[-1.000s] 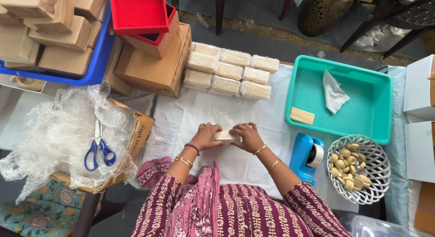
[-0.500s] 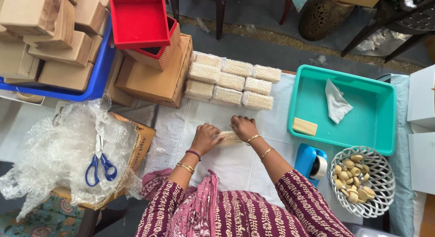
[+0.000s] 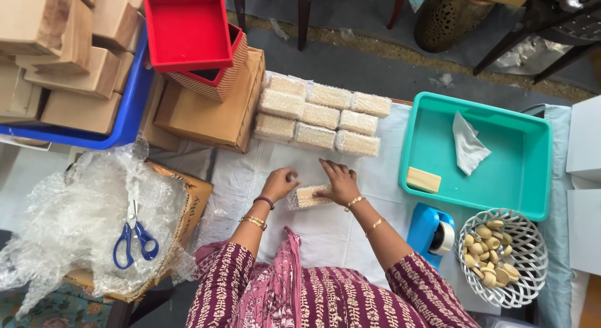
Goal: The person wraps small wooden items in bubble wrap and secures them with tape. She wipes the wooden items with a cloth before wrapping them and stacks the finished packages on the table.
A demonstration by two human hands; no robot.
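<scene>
Seven wrapped blocks [image 3: 322, 114] already sit in two neat rows at the far side of the white-covered surface [image 3: 325, 231], just left of the teal tray [image 3: 538, 171]. By my reckoning the wrapping is well along but not finished: an eighth block, the wrapped bar [image 3: 308, 196], is in hand now, and one bare wooden block [image 3: 424, 179] lies inside the teal tray beside a crumpled white paper [image 3: 468, 144].

The wrapped bar lies flat on the surface, left of the teal tray and nearer the person than the finished rows. The right hand [image 3: 338, 181] rests on top of its right end, fingers spread and pressing down, not curled around it. The left hand [image 3: 280, 182] is loosely closed at the bar's left end, touching or pinching the wrap there; I cannot tell which.

A blue tape dispenser [image 3: 432, 231] stands just below the tray, and blue-handled scissors [image 3: 133, 240] lie on bubble wrap [image 3: 69, 215] well to the tray's left.
</scene>
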